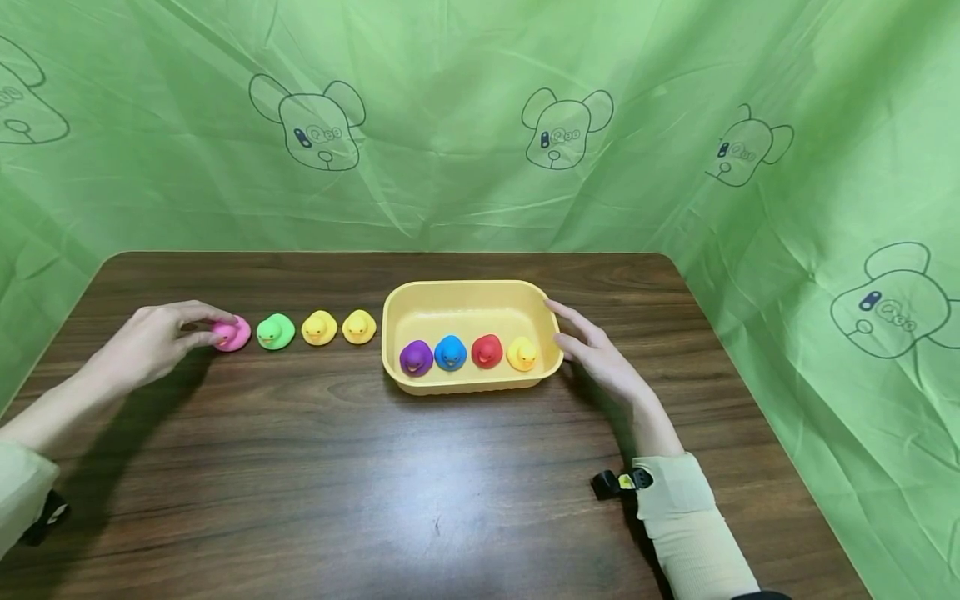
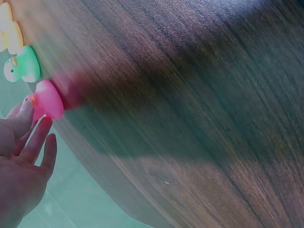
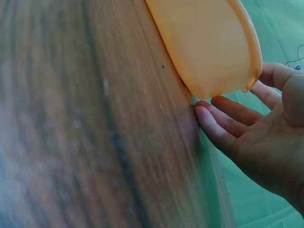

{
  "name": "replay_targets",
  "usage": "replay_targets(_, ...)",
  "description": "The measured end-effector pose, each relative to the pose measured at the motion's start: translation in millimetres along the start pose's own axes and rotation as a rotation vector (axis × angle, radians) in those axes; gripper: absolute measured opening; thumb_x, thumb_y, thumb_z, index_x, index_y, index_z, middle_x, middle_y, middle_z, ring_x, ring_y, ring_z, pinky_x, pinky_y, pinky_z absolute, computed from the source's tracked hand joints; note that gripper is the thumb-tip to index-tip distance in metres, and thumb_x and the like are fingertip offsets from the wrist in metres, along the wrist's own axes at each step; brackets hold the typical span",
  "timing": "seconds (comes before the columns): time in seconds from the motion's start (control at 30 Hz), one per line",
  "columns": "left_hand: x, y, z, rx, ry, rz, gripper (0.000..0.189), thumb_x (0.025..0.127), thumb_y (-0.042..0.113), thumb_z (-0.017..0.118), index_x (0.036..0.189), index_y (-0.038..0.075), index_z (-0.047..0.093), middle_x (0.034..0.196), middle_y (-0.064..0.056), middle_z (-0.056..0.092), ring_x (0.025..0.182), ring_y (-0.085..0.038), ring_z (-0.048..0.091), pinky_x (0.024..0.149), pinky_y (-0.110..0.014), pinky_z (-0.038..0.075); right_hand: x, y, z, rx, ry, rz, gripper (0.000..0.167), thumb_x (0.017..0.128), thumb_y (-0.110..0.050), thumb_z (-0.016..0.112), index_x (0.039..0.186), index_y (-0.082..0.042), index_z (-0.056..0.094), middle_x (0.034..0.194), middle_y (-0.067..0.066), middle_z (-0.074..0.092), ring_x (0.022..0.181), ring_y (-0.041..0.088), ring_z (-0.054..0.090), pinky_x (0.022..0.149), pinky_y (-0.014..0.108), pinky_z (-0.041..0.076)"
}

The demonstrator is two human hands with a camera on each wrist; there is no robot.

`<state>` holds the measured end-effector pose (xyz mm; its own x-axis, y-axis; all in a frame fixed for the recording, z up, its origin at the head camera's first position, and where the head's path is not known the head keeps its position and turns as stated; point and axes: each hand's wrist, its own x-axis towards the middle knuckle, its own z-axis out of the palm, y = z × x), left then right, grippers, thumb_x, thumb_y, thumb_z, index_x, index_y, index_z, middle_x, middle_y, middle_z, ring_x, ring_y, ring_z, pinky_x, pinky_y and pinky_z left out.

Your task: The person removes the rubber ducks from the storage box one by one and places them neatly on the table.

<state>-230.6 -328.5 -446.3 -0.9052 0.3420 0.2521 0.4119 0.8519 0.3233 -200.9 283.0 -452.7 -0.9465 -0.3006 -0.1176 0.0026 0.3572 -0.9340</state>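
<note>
Left hand (image 1: 153, 343): thumb and fingers pinch the pink duck (image 1: 234, 335), parted only by the toy's width.
Pink duck: at the 9 o'clock end of the line, by the person's own clock.
Green duck (image 1: 276, 332): sits on the table (image 1: 337, 467), two yellow ducks (image 1: 319, 328) at its 3 o'clock, the last just beside the tray (image 1: 465, 293).
Tray: purple duck (image 1: 416, 358), blue duck (image 1: 451, 353), red duck (image 1: 487, 352) and third yellow duck (image 1: 522, 354) line its 6 o'clock side.
Right hand (image 1: 603, 360): fingers loosely extended, touching the tray's 3 o'clock end without gripping.
Green cloth (image 1: 450, 50): hangs at 12 o'clock.
</note>
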Motion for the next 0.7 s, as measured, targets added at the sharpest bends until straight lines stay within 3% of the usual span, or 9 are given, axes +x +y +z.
replay_targets(0.1, 0.1, 0.3, 0.6, -0.009, -0.009, -0.01, 0.031, 0.082, 0.009, 0.084, 0.113, 0.015, 0.078, 0.111, -0.013, 0.078, 0.098, -0.014, 0.069, 0.088, -0.054, 0.051, 0.1, 0.0, -0.1, -0.011, 0.001, -0.008, 0.056, 0.108, -0.022, 0.052, 0.161, -0.029, 0.034, 0.168, 0.001, 0.032, 0.124, 0.023, 0.055, 0.087, 0.022, 0.053)
replay_targets(0.2, -0.1, 0.6, 0.8, -0.02, -0.023, -0.025, 0.032, 0.084, 0.009, 0.083, 0.114, 0.014, 0.078, 0.113, -0.015, 0.078, 0.1, -0.026, 0.07, 0.088, -0.058, 0.051, 0.3, 0.6, -0.3, -0.018, 0.0, -0.016, 0.056, 0.108, -0.021, 0.051, 0.161, -0.027, 0.034, 0.168, 0.002, 0.032, 0.126, 0.024, 0.054, 0.088, 0.02, 0.052)
replay_targets(0.47, -2.1, 0.9, 0.3, -0.032, -0.019, -0.025, 0.038, 0.085, 0.01, 0.083, 0.122, 0.015, 0.076, 0.121, -0.016, 0.075, 0.106, -0.033, 0.067, 0.091, -0.058, 0.049, 0.7, 0.0, 0.1, -0.02, -0.001, -0.023, 0.056, 0.108, -0.019, 0.051, 0.161, -0.027, 0.034, 0.168, 0.002, 0.032, 0.13, 0.025, 0.052, 0.09, 0.017, 0.051)
replay_targets(0.5, -2.3, 1.0, 0.1, -0.037, -0.016, -0.026, 0.039, 0.085, 0.011, 0.083, 0.123, 0.016, 0.075, 0.122, -0.016, 0.074, 0.108, -0.032, 0.065, 0.092, -0.058, 0.048, 0.6, -0.1, 0.1, -0.02, 0.0, -0.022, 0.056, 0.108, -0.019, 0.051, 0.161, -0.027, 0.034, 0.168, 0.003, 0.033, 0.129, 0.026, 0.052, 0.09, 0.017, 0.051)
replay_targets(0.53, -2.5, 1.2, -0.1, -0.042, -0.01, -0.028, 0.039, 0.086, 0.012, 0.082, 0.124, 0.016, 0.075, 0.123, -0.016, 0.074, 0.109, -0.023, 0.065, 0.093, -0.056, 0.048, 0.4, -0.6, 0.2, -0.02, 0.002, -0.02, 0.056, 0.108, -0.02, 0.051, 0.161, -0.027, 0.034, 0.167, 0.002, 0.033, 0.128, 0.025, 0.052, 0.089, 0.017, 0.051)
replay_targets(0.6, -2.1, 3.0, -1.1, -0.055, -0.002, -0.034, 0.037, 0.089, 0.016, 0.081, 0.125, 0.018, 0.074, 0.125, -0.015, 0.073, 0.111, -0.021, 0.063, 0.094, -0.053, 0.046, 0.1, -1.1, 0.5, -0.021, 0.004, -0.016, 0.056, 0.108, -0.02, 0.051, 0.161, -0.028, 0.035, 0.167, 0.002, 0.034, 0.129, 0.025, 0.053, 0.091, 0.017, 0.051)
replay_targets(0.7, -0.5, 9.5, -4.0, -0.073, 0.012, -0.052, 0.031, 0.094, 0.021, 0.076, 0.125, 0.02, 0.074, 0.125, -0.011, 0.074, 0.108, 0.01, 0.054, 0.093, -0.039, 0.045, -0.5, -2.0, 0.8, -0.017, 0.007, -0.011, 0.056, 0.108, -0.021, 0.052, 0.161, -0.029, 0.035, 0.167, 0.002, 0.035, 0.129, 0.025, 0.053, 0.091, 0.017, 0.051)
